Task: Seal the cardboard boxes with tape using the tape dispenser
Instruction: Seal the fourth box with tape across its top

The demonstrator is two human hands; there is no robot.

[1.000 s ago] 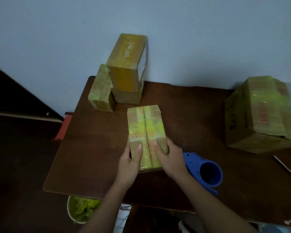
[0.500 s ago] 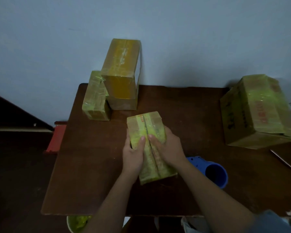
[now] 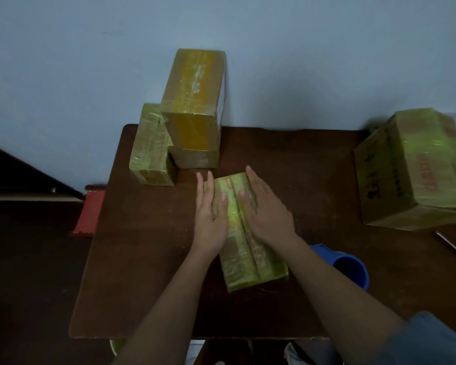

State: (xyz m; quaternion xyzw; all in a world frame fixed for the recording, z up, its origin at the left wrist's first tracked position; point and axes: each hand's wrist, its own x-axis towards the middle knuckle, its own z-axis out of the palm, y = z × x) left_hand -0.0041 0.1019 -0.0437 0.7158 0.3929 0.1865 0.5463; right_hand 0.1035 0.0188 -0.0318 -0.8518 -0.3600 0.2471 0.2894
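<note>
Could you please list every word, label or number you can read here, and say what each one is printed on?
None can be read.
Large box at the right: black characters on its side and red print under tape on top, too blurred.
Box under both hands: reddish print along the centre seam, too small and blurred.
Stacked boxes: no print can be made out.

Back left corner: a stack of taped boxes (image 3: 192, 111) stands against the wall, with a lower box (image 3: 150, 151) touching its left side.
Right edge: a large box (image 3: 416, 169) fills the far right of the desk (image 3: 142, 259).
Centre: a flat box (image 3: 245, 248) lies under both hands (left hand (image 3: 208, 214), right hand (image 3: 266, 212)).
Near right: a blue tape dispenser (image 3: 350, 267) sits just beside the right forearm.
Open desk: bare wood left of the centre box, and between it and the large box.
</note>
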